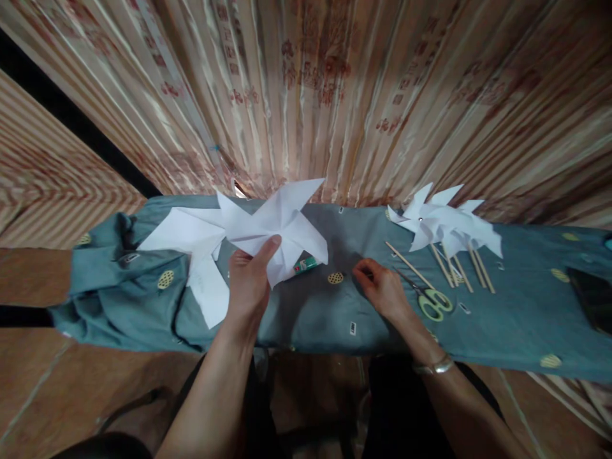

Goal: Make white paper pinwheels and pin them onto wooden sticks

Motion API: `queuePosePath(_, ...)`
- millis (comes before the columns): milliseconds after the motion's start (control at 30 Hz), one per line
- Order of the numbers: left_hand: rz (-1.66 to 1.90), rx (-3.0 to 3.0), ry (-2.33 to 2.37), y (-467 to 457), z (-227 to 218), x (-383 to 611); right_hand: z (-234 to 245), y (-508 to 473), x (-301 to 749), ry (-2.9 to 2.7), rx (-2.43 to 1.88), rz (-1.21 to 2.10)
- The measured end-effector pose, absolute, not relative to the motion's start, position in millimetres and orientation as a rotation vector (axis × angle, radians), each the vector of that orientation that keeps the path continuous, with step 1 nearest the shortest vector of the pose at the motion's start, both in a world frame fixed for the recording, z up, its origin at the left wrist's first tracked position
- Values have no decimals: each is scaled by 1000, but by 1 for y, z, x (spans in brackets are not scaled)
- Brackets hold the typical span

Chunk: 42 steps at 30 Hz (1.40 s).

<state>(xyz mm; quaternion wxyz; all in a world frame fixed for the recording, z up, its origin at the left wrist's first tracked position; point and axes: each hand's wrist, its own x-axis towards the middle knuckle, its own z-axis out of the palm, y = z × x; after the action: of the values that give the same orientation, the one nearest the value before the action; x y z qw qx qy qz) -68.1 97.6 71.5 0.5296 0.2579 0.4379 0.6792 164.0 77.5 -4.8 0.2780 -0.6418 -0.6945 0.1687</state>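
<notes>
My left hand grips a white paper pinwheel with the thumb pressed near its middle; it is held above the cloth. A green glue stick shows partly from under the pinwheel's lower right edge. My right hand is low over the cloth, its fingertips pinched together; whatever they hold, if anything, is too small to make out. Just right of that hand lie a pair of scissors with light green handles and a loose wooden stick.
A grey-green cloth covers the narrow table. Folded white paper lies at left. Several finished pinwheels on sticks overlap at right. A dark flat object rests near the right end. Behind hangs a patterned curtain.
</notes>
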Motion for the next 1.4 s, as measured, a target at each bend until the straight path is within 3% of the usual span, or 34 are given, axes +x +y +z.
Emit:
queuePosePath(167, 1514, 694, 1038, 97, 61, -45, -27, 61, 168, -1934, -1522, 289)
queuePosePath(500, 1446, 758, 1038, 108, 55, -26, -42, 71, 193, -1739, -1471, 585)
queuePosePath(933, 1404, 798, 1048, 103, 59, -5, -43, 73, 193, -1861, -1476, 596)
queuePosePath(1400, 1357, 785, 1050, 102, 58, 26, -23, 59, 197, -2247, -1456, 163)
